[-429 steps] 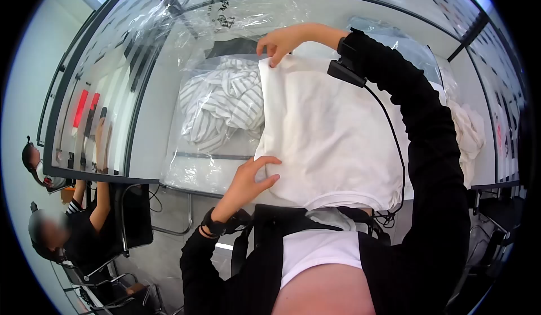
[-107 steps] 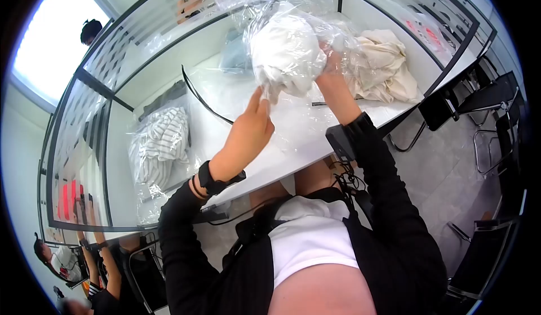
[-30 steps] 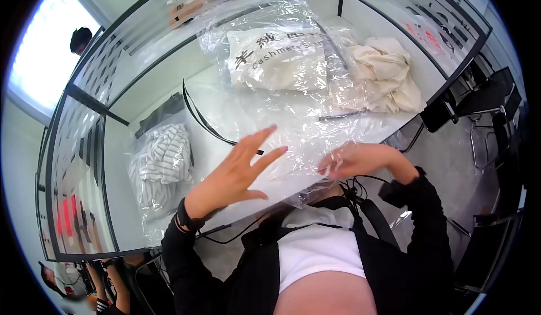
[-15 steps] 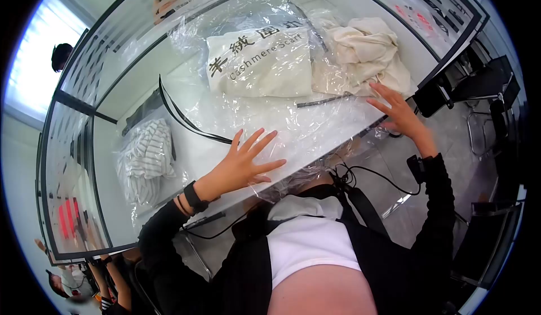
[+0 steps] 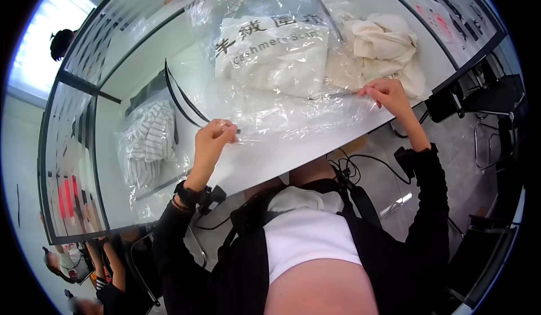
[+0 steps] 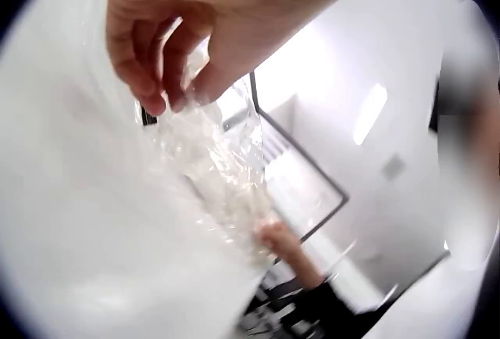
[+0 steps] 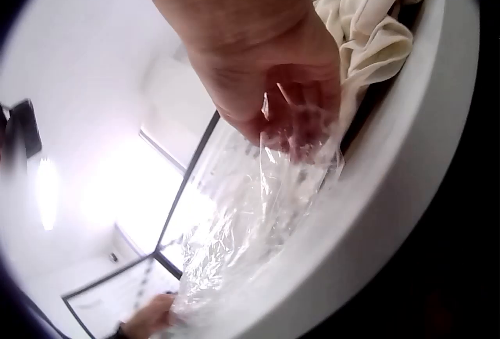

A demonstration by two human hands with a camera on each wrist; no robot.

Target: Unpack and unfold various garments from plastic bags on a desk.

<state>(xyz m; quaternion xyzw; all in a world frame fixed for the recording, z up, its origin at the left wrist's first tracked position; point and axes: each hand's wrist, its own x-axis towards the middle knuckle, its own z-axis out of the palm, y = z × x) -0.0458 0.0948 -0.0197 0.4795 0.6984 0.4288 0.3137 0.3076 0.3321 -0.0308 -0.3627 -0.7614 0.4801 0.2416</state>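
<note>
A clear plastic bag [image 5: 270, 103] printed "Cashmere Scarf" lies on the white table with a folded white garment [image 5: 276, 61] inside. My left hand [image 5: 211, 143] pinches the bag's near left edge; in the left wrist view, thumb and fingertips of the left hand [image 6: 183, 50] meet on crinkled plastic. At the near right edge my right hand [image 5: 391, 98] pinches the film, which also shows under the fingers of the right hand [image 7: 281, 81] in the right wrist view. The film stretches between both hands.
At the left lies a bagged striped garment [image 5: 147, 140] beside dark fabric [image 5: 145, 92]. Black strips [image 5: 183, 101] curve near my left hand. Cream fabric [image 5: 389, 47] is heaped at the right. Framed clear panels [image 5: 84, 163] border the table. Cables [image 5: 372, 157] hang below its front edge.
Both hands were spread and hold the bag's near edge now. The white garment, earlier lying uncovered and then bunched in plastic, is flat inside the bag. The film's near edge has moved up off my lap.
</note>
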